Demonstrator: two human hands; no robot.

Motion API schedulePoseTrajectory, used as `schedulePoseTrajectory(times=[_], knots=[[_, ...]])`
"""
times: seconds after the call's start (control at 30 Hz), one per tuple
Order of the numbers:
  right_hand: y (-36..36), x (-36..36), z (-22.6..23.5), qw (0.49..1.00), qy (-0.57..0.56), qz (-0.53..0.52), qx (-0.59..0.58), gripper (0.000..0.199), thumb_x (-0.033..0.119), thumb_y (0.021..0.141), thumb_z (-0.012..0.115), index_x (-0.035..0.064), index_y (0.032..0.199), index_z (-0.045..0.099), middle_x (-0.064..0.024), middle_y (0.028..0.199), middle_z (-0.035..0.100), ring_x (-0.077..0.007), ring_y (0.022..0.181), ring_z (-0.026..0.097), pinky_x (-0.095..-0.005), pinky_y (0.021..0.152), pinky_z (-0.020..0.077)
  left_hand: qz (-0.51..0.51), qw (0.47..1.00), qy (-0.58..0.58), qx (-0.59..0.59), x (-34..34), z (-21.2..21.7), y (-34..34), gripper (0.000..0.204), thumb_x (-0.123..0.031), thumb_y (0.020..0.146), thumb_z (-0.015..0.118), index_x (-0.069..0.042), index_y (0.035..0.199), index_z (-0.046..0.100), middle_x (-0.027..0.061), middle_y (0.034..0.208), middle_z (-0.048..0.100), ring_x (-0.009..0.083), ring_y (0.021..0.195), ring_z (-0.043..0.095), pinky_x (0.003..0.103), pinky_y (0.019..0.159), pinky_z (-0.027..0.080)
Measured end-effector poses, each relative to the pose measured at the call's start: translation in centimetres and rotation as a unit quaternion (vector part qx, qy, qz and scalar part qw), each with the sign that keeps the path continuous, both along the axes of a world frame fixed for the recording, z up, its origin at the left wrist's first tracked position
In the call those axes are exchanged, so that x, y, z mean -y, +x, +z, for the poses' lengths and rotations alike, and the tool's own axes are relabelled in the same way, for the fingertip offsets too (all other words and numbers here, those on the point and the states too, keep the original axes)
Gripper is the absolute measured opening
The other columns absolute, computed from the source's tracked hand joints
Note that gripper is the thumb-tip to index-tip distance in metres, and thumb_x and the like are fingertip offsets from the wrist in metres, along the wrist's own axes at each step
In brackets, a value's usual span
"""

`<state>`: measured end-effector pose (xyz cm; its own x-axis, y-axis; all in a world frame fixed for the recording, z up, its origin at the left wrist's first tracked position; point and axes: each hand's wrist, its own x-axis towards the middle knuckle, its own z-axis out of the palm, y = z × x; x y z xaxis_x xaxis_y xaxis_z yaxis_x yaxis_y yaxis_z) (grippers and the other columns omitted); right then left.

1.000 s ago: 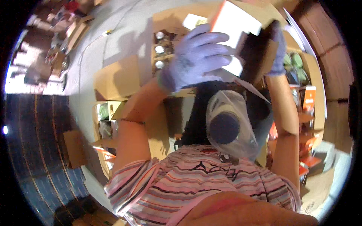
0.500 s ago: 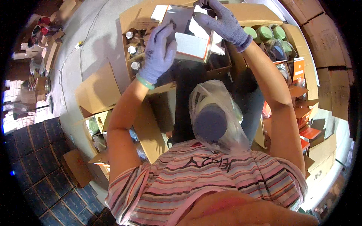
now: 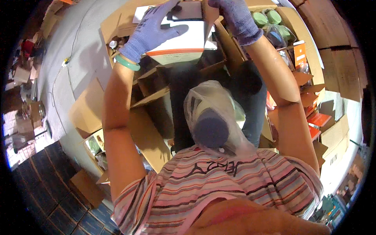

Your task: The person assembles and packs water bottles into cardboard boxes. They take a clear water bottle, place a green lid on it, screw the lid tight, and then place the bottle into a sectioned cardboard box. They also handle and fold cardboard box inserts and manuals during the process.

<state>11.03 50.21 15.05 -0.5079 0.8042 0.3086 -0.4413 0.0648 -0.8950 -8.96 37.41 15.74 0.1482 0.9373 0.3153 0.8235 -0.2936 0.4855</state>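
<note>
A white box [image 3: 178, 39] with an orange stripe stands at the top of the view, tipped toward me, its dark inside partly showing. My left hand [image 3: 154, 33], in a lavender knit glove, lies along the box's left side, its thumb stretched apart from the fingers across the white face. On the other side my gloved right hand [image 3: 237, 21] has curled fingers on the brown flap [image 3: 210, 15] at the box's edge. Its fingertips are partly cut off by the frame. A clear plastic bag [image 3: 237, 121] holding a round, dark-blue-topped item [image 3: 211, 127] rests at my lap.
Below the box is an open carton with cardboard dividers [image 3: 152, 80]; a white-capped bottle [image 3: 113, 44] shows at its left. Green round items [image 3: 273, 16] and orange-and-white boxes [image 3: 300, 55] fill a carton at right. Dark stacked boxes [image 3: 43, 188] stand lower left.
The white box has turned, bringing its orange-striped face toward me. My left hand has shifted up and left, thumb spread wider; my right hand has moved to the brown flap. The view has shifted too.
</note>
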Motion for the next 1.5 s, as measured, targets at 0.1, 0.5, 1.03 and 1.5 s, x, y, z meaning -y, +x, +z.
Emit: schedulePoseTrajectory(times=[0.1,0.5,1.03,1.5], knots=[[1.4,1.1,-0.8,0.996,0.047,-0.036,0.06,0.033,0.003,0.085,0.061,0.0006,0.116,0.048,-0.0073,0.104,0.056,-0.0157,0.096,0.055,-0.0294,0.084,0.0471,-0.019,0.991,0.06,-0.116,-1.9,-2.2,0.2,0.064,-0.049,0.081,0.068,-0.014,0.132,0.054,0.0141,0.125,0.057,0.0309,0.117,0.052,0.041,0.104,0.036],[-0.1,2.5,-4.7,0.714,0.682,-0.081,0.14,0.023,0.025,0.088,0.06,0.007,0.099,0.067,-0.0104,0.102,0.067,-0.0272,0.103,0.061,-0.0373,0.091,0.0481,0.226,0.929,-0.011,0.294,-0.3,-4.5,0.3,0.048,-0.014,0.091,0.055,0.006,0.133,0.043,0.019,0.122,0.053,0.024,0.107,0.054,0.035,0.093,0.043],[1.5,2.2,-6.6,0.918,0.252,-0.281,0.119,0.063,0.032,0.075,0.079,0.0008,0.124,0.055,-0.0158,0.118,0.062,-0.0263,0.109,0.061,-0.0363,0.096,0.047,0.145,0.881,-0.11,0.437,2.3,-1.7,1.0,0.045,-0.033,0.095,0.055,0.002,0.124,0.056,0.0106,0.113,0.062,0.0169,0.103,0.059,0.031,0.086,0.048],[4.7,3.9,9.5,0.998,-0.005,0.017,-0.06,0.088,0.075,0.085,0.042,0.002,0.133,0.046,-0.0167,0.127,0.053,-0.0309,0.112,0.053,-0.0413,0.097,0.0421,-0.047,0.782,0.222,0.58,7.5,8.6,-0.8,0.075,-0.053,0.089,0.054,-0.003,0.143,0.036,0.0189,0.137,0.048,0.0315,0.123,0.051,0.046,0.097,0.046]])
